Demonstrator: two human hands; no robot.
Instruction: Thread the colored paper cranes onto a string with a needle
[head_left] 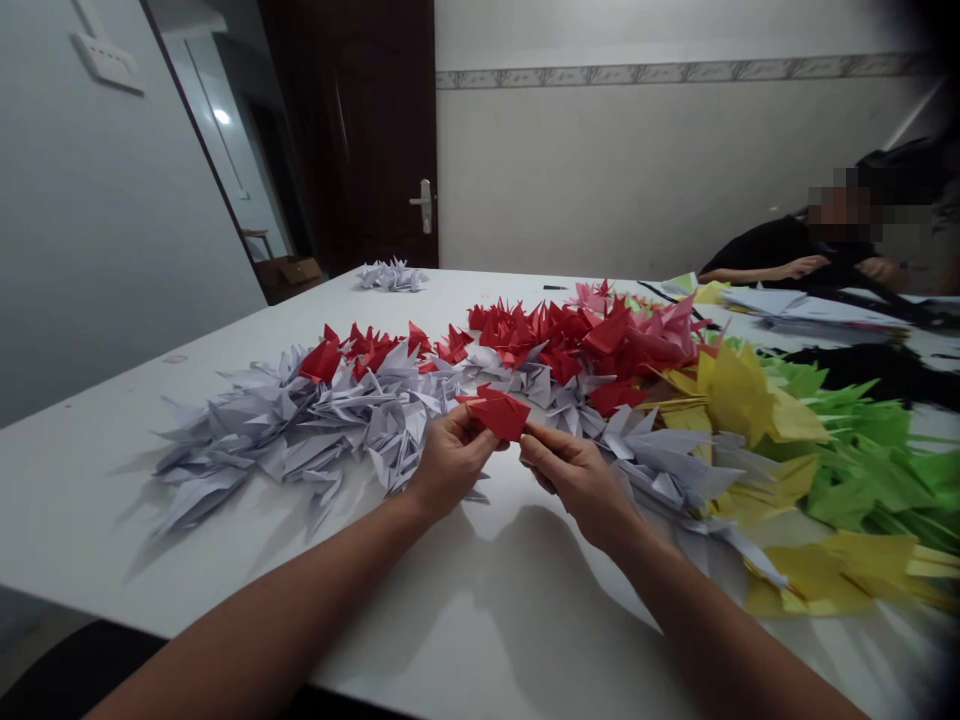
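A folded red paper crane (pixel 501 412) is held up above the near part of the table, between my two hands. My left hand (pixel 454 455) pinches its left side, thumb in front and fingers behind. With thumb and forefinger closed, my right hand (pixel 574 475) grips the crane's lower right edge; its exact hold there is partly hidden. Just beyond lie piles of white paper cranes (pixel 300 425) and red paper cranes (pixel 544 330). To the right of my right hand more white cranes (pixel 667 460) are heaped.
Yellow folded papers (pixel 739 395) and green ones (pixel 870 465) cover the white table's (pixel 97 480) right side. Pink cranes (pixel 667 332) lie behind. A small white cluster (pixel 391 275) sits at the far edge. Across the table, at right, sits another person (pixel 780 245) near stacked paper (pixel 814 308).
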